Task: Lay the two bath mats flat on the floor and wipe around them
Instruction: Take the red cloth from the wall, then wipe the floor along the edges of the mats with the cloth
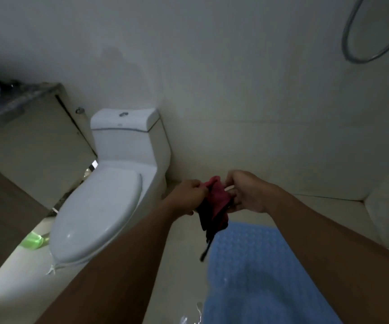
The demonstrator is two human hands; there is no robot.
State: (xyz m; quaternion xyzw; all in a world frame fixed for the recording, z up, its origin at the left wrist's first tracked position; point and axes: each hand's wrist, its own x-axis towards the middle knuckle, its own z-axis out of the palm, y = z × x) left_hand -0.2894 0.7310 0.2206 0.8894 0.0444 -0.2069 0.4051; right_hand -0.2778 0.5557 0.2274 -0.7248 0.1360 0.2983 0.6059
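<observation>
Head view. Left hand [190, 196] and right hand [247, 191] both grip a crumpled dark-red cloth [214, 204] between them, a tail dangling. Just below the hands: blue bubbled rubber bath mat [259, 272], flat on pale tile floor [184, 253]. Second mat not visible. White ceramic toilet [109, 206] left of left hand. Likely step: readying cloth for wiping; next, lower it to the floor beside the mat.

One blue mat [266, 272], one red cloth [214, 202], one toilet [109, 183], two hands [187, 195]
</observation>
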